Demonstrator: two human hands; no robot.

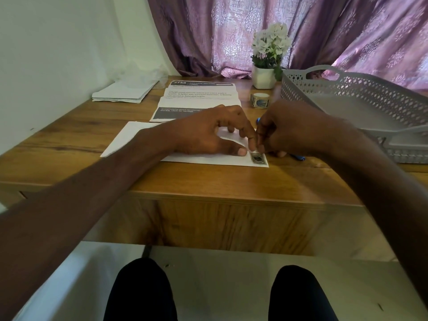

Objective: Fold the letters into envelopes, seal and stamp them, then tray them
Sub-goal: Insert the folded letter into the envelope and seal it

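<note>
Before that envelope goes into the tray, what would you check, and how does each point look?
1. Stamp on the envelope corner: ok.
2. Stamp pressed flat: cannot tell; left hand and right hand fingers cover its top edge.
3. Flap sealed: cannot tell, underside hidden.
4. Tray within reach on the right: ok.
5. Room in tray: ok, bare floor visible.
6. More letters waiting: ok.

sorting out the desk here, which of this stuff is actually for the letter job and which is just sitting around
For the job: envelope, stamp on its corner, stamp roll, printed letters, spare envelopes, grey tray.

Just lying about: flower pot, curtain. The blue object under the right hand is unclear.
</note>
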